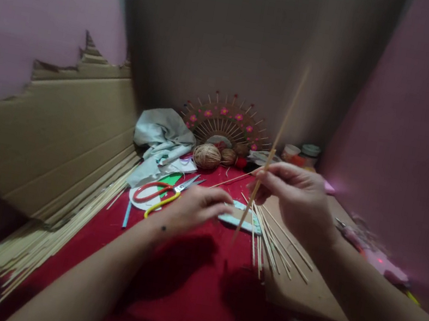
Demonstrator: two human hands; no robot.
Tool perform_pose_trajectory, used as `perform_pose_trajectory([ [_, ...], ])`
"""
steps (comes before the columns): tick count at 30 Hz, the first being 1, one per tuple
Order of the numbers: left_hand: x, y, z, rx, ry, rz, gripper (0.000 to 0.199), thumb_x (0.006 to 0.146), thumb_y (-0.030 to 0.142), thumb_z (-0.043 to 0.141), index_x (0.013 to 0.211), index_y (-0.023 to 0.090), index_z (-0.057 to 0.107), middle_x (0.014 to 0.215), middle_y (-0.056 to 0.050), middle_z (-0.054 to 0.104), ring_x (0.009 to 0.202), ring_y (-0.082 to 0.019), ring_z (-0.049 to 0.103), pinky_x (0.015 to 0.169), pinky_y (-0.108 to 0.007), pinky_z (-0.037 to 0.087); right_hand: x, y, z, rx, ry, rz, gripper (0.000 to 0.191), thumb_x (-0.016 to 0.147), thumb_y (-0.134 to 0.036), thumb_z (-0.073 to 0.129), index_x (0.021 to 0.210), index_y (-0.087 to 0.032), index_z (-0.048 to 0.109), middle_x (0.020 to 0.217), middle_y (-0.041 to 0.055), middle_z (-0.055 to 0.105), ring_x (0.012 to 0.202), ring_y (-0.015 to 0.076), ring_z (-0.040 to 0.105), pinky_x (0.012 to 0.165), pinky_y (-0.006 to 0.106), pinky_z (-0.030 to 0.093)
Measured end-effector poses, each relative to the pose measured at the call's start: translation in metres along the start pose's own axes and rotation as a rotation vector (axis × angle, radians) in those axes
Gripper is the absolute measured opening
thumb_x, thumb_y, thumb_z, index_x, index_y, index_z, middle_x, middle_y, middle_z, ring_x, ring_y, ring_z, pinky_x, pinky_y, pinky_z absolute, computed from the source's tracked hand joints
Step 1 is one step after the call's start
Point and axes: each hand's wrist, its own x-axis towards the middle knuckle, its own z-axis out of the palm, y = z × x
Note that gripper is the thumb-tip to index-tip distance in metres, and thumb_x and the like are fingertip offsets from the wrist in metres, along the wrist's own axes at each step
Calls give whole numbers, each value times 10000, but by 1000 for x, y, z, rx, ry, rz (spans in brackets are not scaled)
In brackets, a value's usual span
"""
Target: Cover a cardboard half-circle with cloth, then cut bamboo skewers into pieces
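My right hand [291, 193] pinches a thin bamboo stick [288, 115] between thumb and fingers. The stick stands nearly upright, leaning right at the top, and a second stick seems to lie along it. Its lower end is blurred above the red cloth. My left hand [200, 208] is open, fingers stretched out to the right, with nothing seen in it. Just left of it lie scissors [156, 194] with one red and one yellow handle. Between and beyond my hands is a light blue and brown piece [236, 215]. Several loose bamboo sticks [276, 249] fan out below my right hand.
Red cloth [182, 298] covers the surface. A brown board [311, 291] lies right, and a long bundle of sticks [39, 257] left beside cardboard [78, 131]. At the back are a decorated fan-shaped piece [223, 111], a twine ball [207, 156] and crumpled pale cloth [164, 128].
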Motion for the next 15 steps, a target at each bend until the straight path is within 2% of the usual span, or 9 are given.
perform_pose_trajectory([
  [2, -3, -11, -31, 220, 145, -197, 277, 888, 372, 446, 991, 172, 606, 816, -23, 654, 669, -143, 595, 642, -247, 454, 4, -2, -9, 83, -86, 128, 165, 735, -288, 712, 669, -149, 652, 548, 13, 650, 436, 108, 580, 421, 218, 466],
  [3, -6, -19, -45, 423, 102, -308, 290, 871, 382, 459, 1019, 176, 602, 856, -34, 654, 740, -165, 601, 678, -259, 448, 5, -1, -13, 123, -159, 219, 171, 726, -283, 718, 657, -143, 647, 544, 24, 659, 424, 115, 589, 404, 214, 464],
  [4, -9, -29, -57, 614, -10, -431, 311, 835, 405, 499, 1034, 185, 594, 892, -44, 652, 792, -187, 600, 691, -270, 442, 5, 1, -16, 158, -241, 313, 180, 717, -282, 722, 650, -136, 642, 546, 35, 668, 411, 119, 593, 388, 210, 461],
  [5, -13, -39, -65, 664, -70, -500, 307, 769, 385, 579, 982, 166, 613, 891, -71, 653, 807, -220, 600, 687, -291, 438, 4, 4, -19, 183, -319, 397, 190, 707, -284, 728, 645, -128, 639, 551, 46, 677, 396, 119, 590, 373, 204, 454],
  [7, -20, -57, -72, 710, -131, -590, 258, 662, 303, 656, 868, 150, 629, 838, -92, 651, 793, -249, 599, 662, -302, 430, 1, 12, -22, 215, -443, 523, 205, 689, -287, 740, 650, -113, 639, 574, 64, 692, 365, 107, 570, 351, 194, 438],
  [9, -25, -68, -69, 703, -143, -634, 276, 623, 262, 657, 875, 157, 618, 830, -87, 647, 791, -248, 596, 643, -292, 425, -4, 20, -23, 222, -518, 600, 207, 676, -282, 750, 665, -99, 652, 561, 61, 687, 362, 100, 564, 358, 188, 441],
  [12, -26, -73, -65, 665, -128, -677, 342, 612, 255, 631, 941, 170, 588, 820, -58, 640, 755, -224, 598, 589, -265, 418, -10, 30, -24, 231, -540, 664, 204, 656, -283, 755, 665, -103, 659, 527, 47, 671, 380, 113, 580, 372, 193, 446],
  [15, -28, -77, -76, 614, -49, -714, 351, 628, 270, 599, 956, 147, 575, 750, -50, 623, 674, -217, 603, 534, -265, 423, -12, 35, -26, 262, -549, 678, 215, 631, -294, 763, 634, -111, 652, 512, 45, 666, 381, 115, 579, 375, 195, 442],
])
